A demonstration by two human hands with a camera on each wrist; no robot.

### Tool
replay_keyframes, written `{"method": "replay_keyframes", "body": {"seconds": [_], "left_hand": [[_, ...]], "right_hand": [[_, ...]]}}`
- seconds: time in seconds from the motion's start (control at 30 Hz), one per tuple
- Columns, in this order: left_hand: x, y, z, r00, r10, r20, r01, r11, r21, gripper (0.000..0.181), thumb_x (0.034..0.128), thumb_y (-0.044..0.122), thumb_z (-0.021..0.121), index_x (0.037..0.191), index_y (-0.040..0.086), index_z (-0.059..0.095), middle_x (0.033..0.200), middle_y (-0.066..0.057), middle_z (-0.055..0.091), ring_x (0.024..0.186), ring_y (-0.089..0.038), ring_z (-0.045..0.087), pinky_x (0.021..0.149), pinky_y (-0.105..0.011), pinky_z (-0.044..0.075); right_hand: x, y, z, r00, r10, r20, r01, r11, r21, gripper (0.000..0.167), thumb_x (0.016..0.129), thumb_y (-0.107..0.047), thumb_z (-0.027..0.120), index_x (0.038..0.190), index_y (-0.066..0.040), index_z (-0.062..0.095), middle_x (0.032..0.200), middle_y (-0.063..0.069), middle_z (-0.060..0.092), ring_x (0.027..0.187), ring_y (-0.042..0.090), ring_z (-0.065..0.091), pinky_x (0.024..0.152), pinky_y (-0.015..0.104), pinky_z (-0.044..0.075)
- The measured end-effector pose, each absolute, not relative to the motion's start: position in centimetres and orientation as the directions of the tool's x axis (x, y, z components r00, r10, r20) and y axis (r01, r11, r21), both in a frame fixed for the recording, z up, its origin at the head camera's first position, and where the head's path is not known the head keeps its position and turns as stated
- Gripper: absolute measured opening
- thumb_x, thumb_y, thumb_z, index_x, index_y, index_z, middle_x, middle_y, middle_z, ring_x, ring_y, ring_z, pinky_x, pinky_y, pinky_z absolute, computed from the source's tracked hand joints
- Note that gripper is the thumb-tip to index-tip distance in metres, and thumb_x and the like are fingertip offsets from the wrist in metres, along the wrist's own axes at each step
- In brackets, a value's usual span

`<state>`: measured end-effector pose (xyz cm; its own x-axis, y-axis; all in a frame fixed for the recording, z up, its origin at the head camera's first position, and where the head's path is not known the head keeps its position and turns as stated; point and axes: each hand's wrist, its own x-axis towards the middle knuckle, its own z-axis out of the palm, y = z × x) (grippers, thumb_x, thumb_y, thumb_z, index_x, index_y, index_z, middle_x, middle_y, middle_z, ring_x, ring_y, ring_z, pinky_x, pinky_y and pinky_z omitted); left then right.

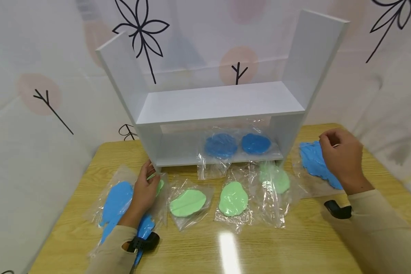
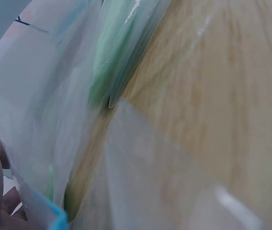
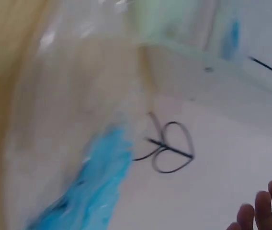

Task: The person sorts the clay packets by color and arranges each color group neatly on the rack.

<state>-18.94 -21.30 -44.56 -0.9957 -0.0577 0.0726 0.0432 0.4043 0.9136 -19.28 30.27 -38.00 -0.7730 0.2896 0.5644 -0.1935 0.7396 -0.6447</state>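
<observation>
The left hand (image 1: 144, 191) is positioned at a green-filled plastic bag (image 1: 161, 186) beside the white shelf (image 1: 219, 103); finger closure cannot be determined. The right hand (image 1: 344, 156), fingers loosely curled, is held near a blue-filled bag (image 1: 311, 160).

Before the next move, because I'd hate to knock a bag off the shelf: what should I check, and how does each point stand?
1. White shelf upright on the table: ok.
2. Left-hand blue bag on the lower board wholly supported: not ok, its clear end hangs over the front edge.
3. Right hand free of any bag: ok, none shows in it.
4. Left hand firmly holding the leftmost green bag: cannot tell, its grip is hidden.
5. Second green bag from the left resting on the table: ok.
</observation>
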Motion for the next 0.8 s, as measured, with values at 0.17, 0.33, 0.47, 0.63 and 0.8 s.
{"method": "replay_keyframes", "body": {"seconds": [0.17,0.33,0.47,0.63,0.8], "left_hand": [[-18.9,-21.4,-44.5,-0.996,-0.061,0.064,0.034,0.408,0.912,0.063,0.1048,0.018,0.048,0.16,0.026,0.02,0.157,-0.01,0.037,0.144,-0.029,0.039,0.116,-0.05,0.039],[-18.8,-21.4,-44.6,-0.996,-0.059,0.062,0.033,0.405,0.914,0.063,0.1049,0.019,0.049,0.16,0.026,0.02,0.157,-0.009,0.037,0.143,-0.029,0.039,0.116,-0.05,0.039],[-18.8,-21.3,-44.5,-0.996,-0.062,0.059,0.029,0.408,0.913,0.063,0.1052,0.02,0.048,0.16,0.026,0.019,0.157,-0.009,0.037,0.144,-0.029,0.038,0.116,-0.05,0.039],[-18.9,-21.2,-44.6,-0.997,-0.056,0.057,0.03,0.409,0.912,0.063,0.1053,0.02,0.048,0.161,0.026,0.018,0.158,-0.009,0.036,0.144,-0.03,0.038,0.116,-0.05,0.039],[-19.0,-21.3,-44.5,-0.997,-0.056,0.062,0.033,0.417,0.908,0.063,0.1052,0.019,0.048,0.16,0.027,0.019,0.158,-0.01,0.036,0.144,-0.03,0.038,0.115,-0.051,0.039]], "right_hand": [[-19.9,32.2,-39.4,-0.9,0.039,0.435,-0.202,0.846,-0.494,0.029,0.099,-0.016,0.055,0.114,0.007,0.065,0.112,0.03,0.06,0.096,0.04,0.055,0.072,0.046,0.048],[-20.8,33.8,-40.3,-0.96,-0.062,0.274,-0.174,0.898,-0.405,0.046,0.1,-0.027,0.059,0.132,0.006,0.056,0.134,0.042,0.045,0.114,0.064,0.041,0.083,0.078,0.036],[-21.3,34.8,-40.3,-0.991,-0.092,0.101,-0.121,0.934,-0.335,0.069,0.1,-0.047,0.055,0.147,0.003,0.042,0.143,0.044,0.033,0.119,0.07,0.033,0.083,0.083,0.034],[-21.4,35.7,-40.4,-0.994,-0.104,-0.043,-0.087,0.954,-0.286,0.087,0.096,-0.059,0.055,0.153,0.002,0.029,0.147,0.047,0.021,0.122,0.075,0.026,0.082,0.085,0.035],[-21.4,36.3,-41.0,-0.988,-0.123,-0.092,-0.093,0.955,-0.282,0.095,0.093,-0.06,0.06,0.154,0.005,0.024,0.147,0.051,0.016,0.124,0.077,0.021,0.088,0.089,0.028]]}}
